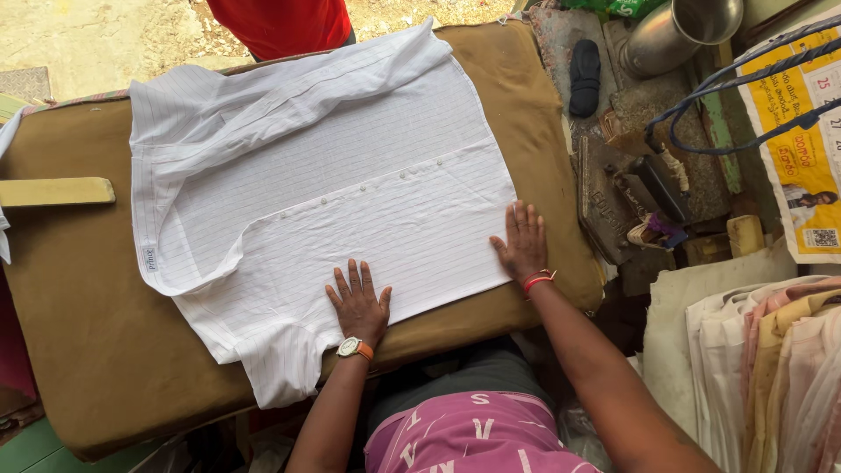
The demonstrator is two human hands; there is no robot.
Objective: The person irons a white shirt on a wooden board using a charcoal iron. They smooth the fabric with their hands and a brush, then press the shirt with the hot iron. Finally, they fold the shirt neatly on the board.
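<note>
A white pinstriped shirt (350,175) lies buttoned and spread flat on a brown padded board (79,333). The left hand (359,302) presses flat on its near edge, fingers spread, gripping nothing; the right hand (523,243) (palm down too) rests open at the hem corner. Folded clothes (762,359) are stacked to the right, near a metal pot (674,35).

Left hand (359,307), right hand (523,245) flat, splayed
</note>
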